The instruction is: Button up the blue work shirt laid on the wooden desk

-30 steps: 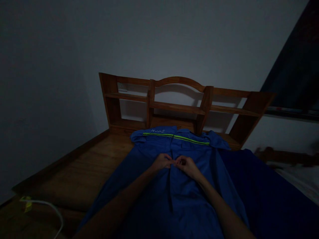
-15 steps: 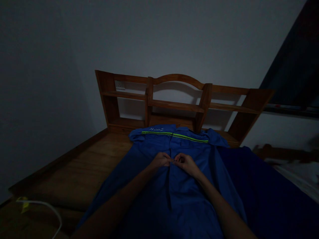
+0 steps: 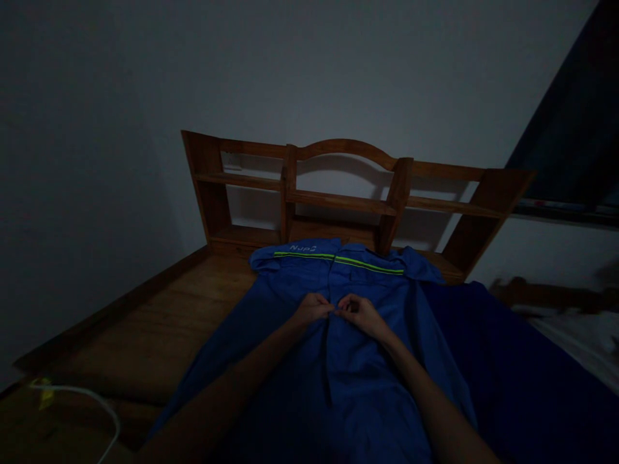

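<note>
A blue work jacket with yellow-green chest stripes and white letters lies spread out, its collar toward the wooden shelf. At the middle of its front opening, my left hand pinches one edge of the cloth. Close against it on the right, my right hand pinches the opposite edge, thumb and forefinger nearly touching the left fingertips. Whatever small fastener may lie between the fingertips is too dark and small to make out. Below the hands the front edges hang slightly apart.
Behind the jacket stands a wooden headboard shelf against a pale wall. Dark blue cloth lies to the right. Wooden boards stretch out at left, with a white cable and a yellow tag near the corner.
Both hands stay at the same spot on the jacket front, with only slight finger movement. The view has shifted a little.
</note>
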Tool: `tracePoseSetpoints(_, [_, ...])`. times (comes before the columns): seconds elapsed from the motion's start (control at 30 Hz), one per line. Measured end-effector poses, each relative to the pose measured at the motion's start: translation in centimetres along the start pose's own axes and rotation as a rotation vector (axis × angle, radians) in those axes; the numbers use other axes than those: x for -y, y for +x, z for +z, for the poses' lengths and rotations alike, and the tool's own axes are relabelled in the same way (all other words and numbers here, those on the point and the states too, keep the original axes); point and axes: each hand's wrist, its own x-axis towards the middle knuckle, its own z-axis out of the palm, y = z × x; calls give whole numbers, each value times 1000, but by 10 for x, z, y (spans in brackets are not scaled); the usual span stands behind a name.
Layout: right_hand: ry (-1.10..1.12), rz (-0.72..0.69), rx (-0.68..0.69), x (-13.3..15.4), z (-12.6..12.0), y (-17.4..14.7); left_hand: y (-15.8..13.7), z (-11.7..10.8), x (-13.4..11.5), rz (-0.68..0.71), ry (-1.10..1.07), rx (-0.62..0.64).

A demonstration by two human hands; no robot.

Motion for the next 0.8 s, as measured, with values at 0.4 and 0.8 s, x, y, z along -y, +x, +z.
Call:
tracePoseSetpoints(0.4, [106,110,94,4,-9,-1,-11,-1,-1,364,122,78])
tracePoseSetpoints(0.8, [-12,13,46,3,-8,-4,-13,-5,-10,-88,-235,163])
